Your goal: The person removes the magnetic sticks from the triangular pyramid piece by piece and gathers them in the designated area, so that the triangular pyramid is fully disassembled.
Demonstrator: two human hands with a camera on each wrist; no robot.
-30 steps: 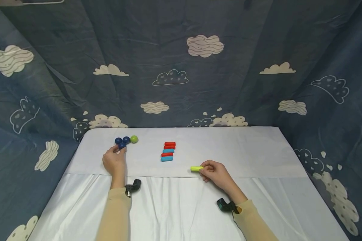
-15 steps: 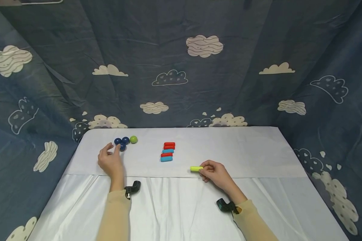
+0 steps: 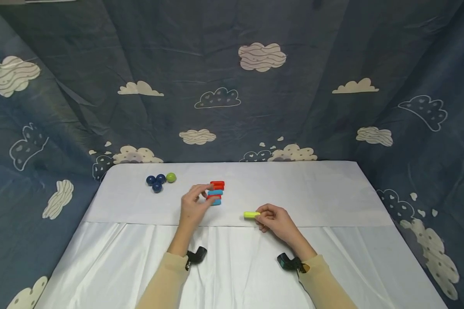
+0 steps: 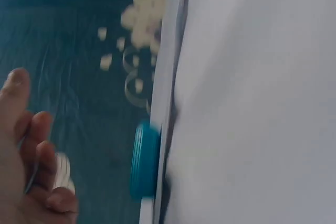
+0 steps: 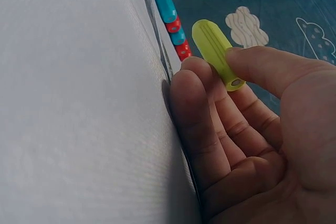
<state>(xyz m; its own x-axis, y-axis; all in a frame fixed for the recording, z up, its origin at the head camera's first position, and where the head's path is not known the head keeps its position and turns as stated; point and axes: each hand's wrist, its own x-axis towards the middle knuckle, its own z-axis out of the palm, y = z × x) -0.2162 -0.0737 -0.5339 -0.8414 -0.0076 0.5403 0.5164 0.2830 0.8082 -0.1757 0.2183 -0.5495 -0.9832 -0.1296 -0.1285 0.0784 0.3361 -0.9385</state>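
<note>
My right hand (image 3: 276, 221) pinches a yellow ridged cylinder bead (image 5: 210, 45) between thumb and fingers, just over the front part of the white tabletop. A hole shows in the bead's near end in the right wrist view. My left hand (image 3: 193, 206) is at the left side of a row of red and blue cylinder beads (image 3: 218, 183). Its thumb and index finger stand apart, overlapping part of the row in the head view. In the left wrist view that hand (image 4: 26, 156) appears with a gap from a blue cylinder bead (image 4: 145, 161).
Several dark blue ball beads (image 3: 157, 187) and a green ball bead (image 3: 171, 177) sit together at the back left of the table. White cloth (image 3: 313, 189) covers the table. A dark curtain with cloud prints (image 3: 294, 111) stands behind and at both sides.
My left hand let go of a dark blue ball bead beside the others, then moved right to the cylinder row. My right hand stays in place with the yellow bead.
</note>
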